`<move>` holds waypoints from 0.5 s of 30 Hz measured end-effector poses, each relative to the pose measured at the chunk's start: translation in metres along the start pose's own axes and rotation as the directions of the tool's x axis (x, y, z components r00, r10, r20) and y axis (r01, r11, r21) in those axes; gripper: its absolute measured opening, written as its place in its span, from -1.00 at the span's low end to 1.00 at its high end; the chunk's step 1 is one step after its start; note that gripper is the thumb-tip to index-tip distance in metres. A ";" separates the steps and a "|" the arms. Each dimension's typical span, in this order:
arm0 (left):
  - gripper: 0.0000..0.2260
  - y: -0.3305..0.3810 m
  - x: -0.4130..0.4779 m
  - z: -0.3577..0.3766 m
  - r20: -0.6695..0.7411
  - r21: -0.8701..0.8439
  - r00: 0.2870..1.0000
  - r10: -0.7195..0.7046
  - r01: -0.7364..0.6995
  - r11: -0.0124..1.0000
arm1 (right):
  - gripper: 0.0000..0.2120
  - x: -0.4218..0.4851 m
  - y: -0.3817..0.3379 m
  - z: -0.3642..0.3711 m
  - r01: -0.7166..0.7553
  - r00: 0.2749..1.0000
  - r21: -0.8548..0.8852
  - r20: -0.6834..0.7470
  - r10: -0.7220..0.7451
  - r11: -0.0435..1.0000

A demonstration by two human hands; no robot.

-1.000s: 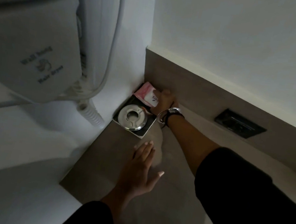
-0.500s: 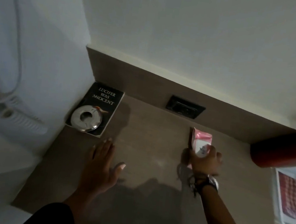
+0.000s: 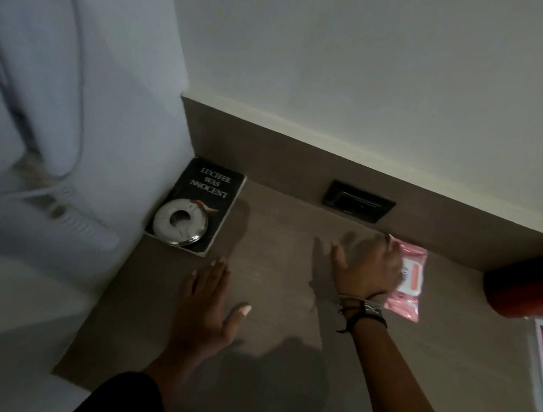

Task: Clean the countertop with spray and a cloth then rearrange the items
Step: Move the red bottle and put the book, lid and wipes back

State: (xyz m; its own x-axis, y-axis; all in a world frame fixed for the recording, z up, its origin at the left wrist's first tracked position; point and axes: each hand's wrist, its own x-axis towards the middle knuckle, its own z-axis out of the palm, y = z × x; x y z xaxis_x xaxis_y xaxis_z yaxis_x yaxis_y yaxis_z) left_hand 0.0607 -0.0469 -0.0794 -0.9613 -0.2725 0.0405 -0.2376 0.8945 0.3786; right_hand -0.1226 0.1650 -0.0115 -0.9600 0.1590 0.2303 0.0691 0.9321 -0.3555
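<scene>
Where the surface meets its far-left corner, a black book lies with a metal ring on it. The left hand rests flat and spread. The right hand, blurred with fingers spread, overlaps the pink packet by the back edge; whether it grips cannot be told.

The pink packet lies flat on the table, partly under your right hand. Beyond your left hand, the black book sits in the corner, a round metal dish resting on its cover.
</scene>
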 end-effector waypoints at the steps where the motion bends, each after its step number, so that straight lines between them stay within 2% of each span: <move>1: -0.33 0.001 -0.001 -0.002 -0.001 -0.020 1.000 -0.001 0.001 1.000 | -0.41 -0.009 -0.029 0.001 0.196 0.981 0.068 -0.012 -0.196 0.978; 2: -0.34 0.001 -0.002 -0.003 -0.005 -0.033 1.000 0.007 -0.007 0.999 | -0.46 -0.018 -0.061 0.003 0.363 0.927 0.150 0.044 -0.373 0.920; 3: -0.35 0.003 -0.002 -0.004 -0.011 -0.043 1.000 0.022 -0.023 0.999 | -0.44 -0.026 -0.092 0.005 0.464 0.847 0.227 0.168 -0.504 0.856; 5: -0.38 0.005 -0.002 -0.005 -0.028 -0.070 0.999 0.027 -0.029 0.997 | -0.27 -0.039 -0.150 0.014 0.542 0.649 0.348 0.405 -0.644 0.765; 7: -0.42 0.006 -0.001 -0.005 -0.031 -0.125 0.999 0.013 -0.017 0.992 | -0.04 -0.051 -0.194 0.032 0.581 0.486 0.352 0.573 -0.660 0.734; 9: -0.45 0.006 -0.001 -0.006 -0.025 -0.178 0.999 0.024 -0.028 0.984 | 0.10 -0.062 -0.224 0.051 0.618 0.388 0.291 0.695 -0.606 0.730; 11: -0.42 0.003 -0.001 -0.006 -0.030 -0.249 0.999 0.027 -0.034 0.968 | 0.14 -0.071 -0.238 0.066 0.651 0.394 0.219 0.721 -0.570 0.726; 13: -0.36 0.002 -0.001 -0.006 -0.031 -0.267 0.999 0.036 -0.043 0.963 | 0.10 -0.077 -0.241 0.072 0.666 0.464 0.164 0.672 -0.577 0.728; 15: -0.35 0.001 0.000 -0.005 -0.039 -0.189 0.997 0.068 -0.074 0.979 | 0.04 -0.078 -0.239 0.073 0.646 0.529 0.153 0.618 -0.583 0.748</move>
State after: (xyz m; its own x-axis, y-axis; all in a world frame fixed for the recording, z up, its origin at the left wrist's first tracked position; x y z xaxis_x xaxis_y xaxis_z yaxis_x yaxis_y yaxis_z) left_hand 0.0616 -0.0480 -0.0744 -0.9691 -0.2246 0.1023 -0.1349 0.8292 0.5424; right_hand -0.0838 -0.0943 -0.0105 -0.7151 -0.6599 -0.2306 -0.6097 0.7502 -0.2559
